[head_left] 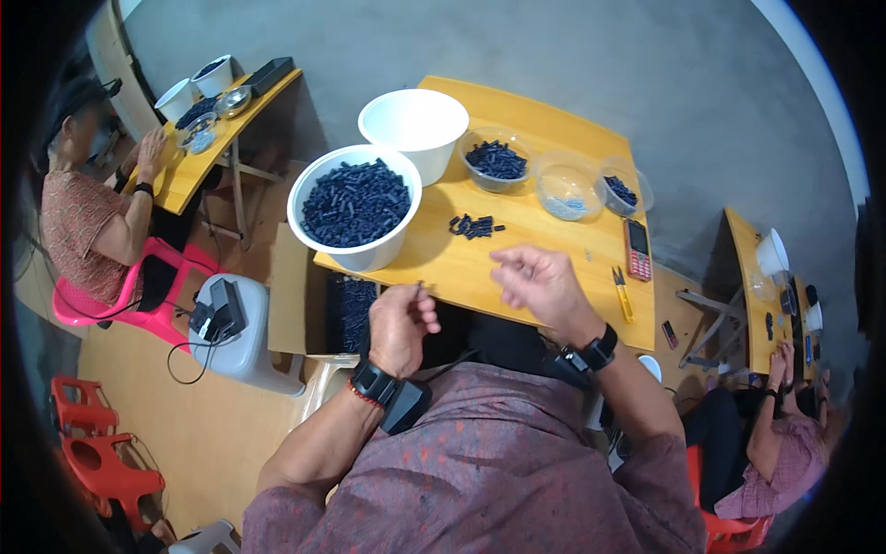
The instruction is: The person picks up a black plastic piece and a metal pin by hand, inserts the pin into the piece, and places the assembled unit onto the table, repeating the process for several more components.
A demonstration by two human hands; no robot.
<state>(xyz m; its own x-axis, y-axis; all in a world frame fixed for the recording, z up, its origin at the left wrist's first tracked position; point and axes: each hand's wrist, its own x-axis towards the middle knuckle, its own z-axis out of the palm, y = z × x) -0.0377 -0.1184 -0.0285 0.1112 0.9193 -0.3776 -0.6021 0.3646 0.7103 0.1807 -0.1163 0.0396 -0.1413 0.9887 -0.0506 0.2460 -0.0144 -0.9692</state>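
My left hand (400, 330) is at the table's near edge, its fingertips pinched on a small dark piece (421, 287). To its right, my right hand (538, 284) hovers over the same edge with thumb and fingers closed together; whatever they hold is too small to make out. Just beyond the hands a loose group of short dark-blue tubes (476, 226) lies on the yellow table (535, 247). A white bucket (302, 214) heaped with similar tubes (356, 203) stands at the left. Clear bowls hold more tubes (496, 160) and small pale-blue parts (566, 207).
Behind the full bucket stands a second white bucket (413, 120). Yellow-handled cutters (625, 297) and a red phone (638, 249) lie at the right. A cardboard box (289, 291) with dark pieces sits below left. Other people work at a left table (175, 175) and a right table (738, 242).
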